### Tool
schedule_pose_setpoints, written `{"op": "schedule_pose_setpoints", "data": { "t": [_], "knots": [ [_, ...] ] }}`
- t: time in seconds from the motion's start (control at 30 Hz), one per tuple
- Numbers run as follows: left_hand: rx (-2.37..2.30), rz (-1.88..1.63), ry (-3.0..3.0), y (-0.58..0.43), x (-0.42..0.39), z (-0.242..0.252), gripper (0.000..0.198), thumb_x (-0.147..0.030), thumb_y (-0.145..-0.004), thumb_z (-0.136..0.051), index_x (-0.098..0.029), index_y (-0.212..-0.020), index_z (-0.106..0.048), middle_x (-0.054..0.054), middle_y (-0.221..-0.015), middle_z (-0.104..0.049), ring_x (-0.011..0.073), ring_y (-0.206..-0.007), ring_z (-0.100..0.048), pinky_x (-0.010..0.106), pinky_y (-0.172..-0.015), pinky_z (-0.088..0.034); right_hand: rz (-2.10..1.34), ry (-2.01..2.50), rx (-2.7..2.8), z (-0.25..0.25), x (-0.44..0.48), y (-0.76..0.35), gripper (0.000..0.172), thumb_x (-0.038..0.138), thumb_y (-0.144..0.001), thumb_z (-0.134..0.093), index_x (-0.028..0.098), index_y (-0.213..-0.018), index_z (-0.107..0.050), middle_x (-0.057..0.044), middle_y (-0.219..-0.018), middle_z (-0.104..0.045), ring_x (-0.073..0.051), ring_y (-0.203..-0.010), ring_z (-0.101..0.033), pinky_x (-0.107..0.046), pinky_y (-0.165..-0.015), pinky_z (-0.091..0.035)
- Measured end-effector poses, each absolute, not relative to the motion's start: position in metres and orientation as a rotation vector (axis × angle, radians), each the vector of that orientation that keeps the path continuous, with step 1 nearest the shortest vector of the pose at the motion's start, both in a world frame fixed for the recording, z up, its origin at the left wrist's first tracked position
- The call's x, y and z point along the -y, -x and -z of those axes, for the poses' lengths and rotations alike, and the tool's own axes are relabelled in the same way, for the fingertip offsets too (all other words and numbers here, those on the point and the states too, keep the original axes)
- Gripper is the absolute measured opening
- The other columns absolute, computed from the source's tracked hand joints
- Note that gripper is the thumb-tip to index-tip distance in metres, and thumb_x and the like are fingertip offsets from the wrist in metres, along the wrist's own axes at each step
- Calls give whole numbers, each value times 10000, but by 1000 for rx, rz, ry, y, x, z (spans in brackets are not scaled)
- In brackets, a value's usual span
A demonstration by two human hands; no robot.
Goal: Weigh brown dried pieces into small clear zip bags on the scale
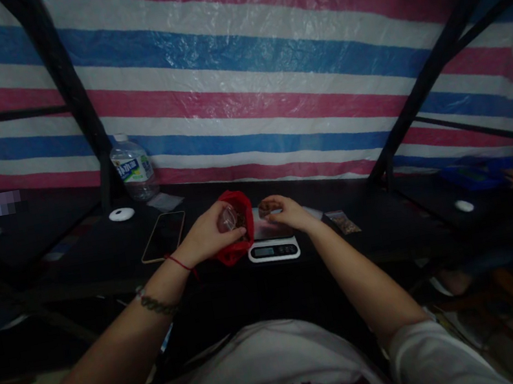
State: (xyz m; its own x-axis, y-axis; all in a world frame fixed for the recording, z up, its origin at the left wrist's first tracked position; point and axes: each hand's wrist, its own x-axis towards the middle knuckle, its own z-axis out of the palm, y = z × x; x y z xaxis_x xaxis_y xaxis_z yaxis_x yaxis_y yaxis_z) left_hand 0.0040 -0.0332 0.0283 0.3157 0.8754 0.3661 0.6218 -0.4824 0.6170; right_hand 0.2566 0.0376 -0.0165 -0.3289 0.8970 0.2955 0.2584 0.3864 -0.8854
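Observation:
My left hand point(214, 230) is at the mouth of a red bag point(234, 254), its fingers closed around a clear, rounded plastic piece point(227, 219). Small brown bits show inside the bag, though the dim light blurs them. Just to the right, my right hand point(290, 214) is curled over a kitchen scale point(273, 250), gripping a small clear container with brown contents point(266, 207). The scale's display is lit, but I cannot read it. A small clear packet of brown bits point(343, 222) lies right of the scale.
A phone point(163, 236) lies left of the bag, near a white oval case point(121, 214) and a large plastic bottle point(133, 167). Dark slanted frame posts point(71, 85) flank the black table. At far right, another person's hand is near a blue object point(474, 174).

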Motion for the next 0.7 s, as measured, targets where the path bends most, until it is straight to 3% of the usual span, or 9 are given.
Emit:
{"op": "schedule_pose_setpoints", "data": {
  "t": [0.3, 0.47, 0.6, 0.7],
  "knots": [
    [-1250, -931, -2233, -15, 39, -27, 508, -510, -689, -667, -181, -1051, -533, 58, -1009, -645, 225, -897, -623, 361, -840, -484, -632, 1297, 1963, 31, -31, -276, 408, 215, -678, -692, 147, -1073, -613, -82, -1058, -665, -186, -982, -619, -367, -935, -448],
    [-1213, -904, -2309, -22, 46, -26, 452, -483, -710, -661, -193, -1036, -542, 50, -1008, -650, 214, -897, -622, 341, -834, -483, -561, 1322, 1921, 18, -25, -283, 659, 224, -643, -730, 177, -1267, -523, -126, -1326, -530, -231, -1220, -496, -403, -1033, -377],
    [-1291, -942, -2459, -28, 50, -27, 479, -490, -694, -677, -182, -1039, -551, 79, -1044, -642, 243, -945, -609, 355, -839, -470, -741, 1124, 1832, -10, -1, -274, 319, 210, -771, -580, 166, -1083, -629, -85, -1113, -650, -174, -972, -621, -315, -842, -495],
    [-1364, -945, -2558, -32, 53, -26, 470, -478, -683, -688, -182, -1027, -566, 86, -1027, -644, 260, -944, -607, 359, -814, -462, -1008, 963, 1912, -25, 27, -256, 219, 217, -808, -530, 164, -963, -675, -58, -1028, -678, -141, -818, -635, -233, -659, -498]
  ]
}}
